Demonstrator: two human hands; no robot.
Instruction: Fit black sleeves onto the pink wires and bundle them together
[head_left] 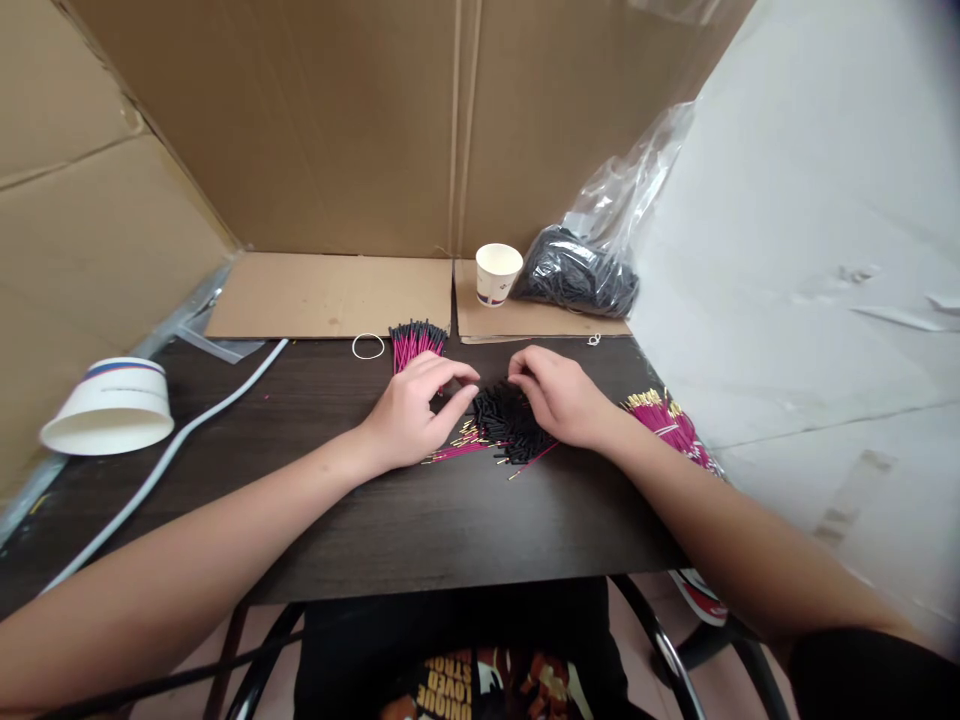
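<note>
A heap of short black tubes (514,415) lies between my hands on the dark table. Several pink wires with gold-coloured tips (461,447) lie beside and partly under it. My left hand (420,408) is at the heap's left edge, thumb and forefinger closed in a pinch. From the right, my right hand (561,395) reaches over the heap with curled fingers, their tips pressed together. Whatever either pinch holds is too small or hidden to make out. Just behind my left hand sits a bundle of pink wires with black ends (416,343), partly covered by it.
Another pink wire bundle with gold tips (667,420) lies beyond my right forearm. A paper cup (498,275) and a clear bag of black tubes (577,275) stand at the back. On the left are a tipped paper bowl (120,395), a white cable (202,420) and a white ring (368,347).
</note>
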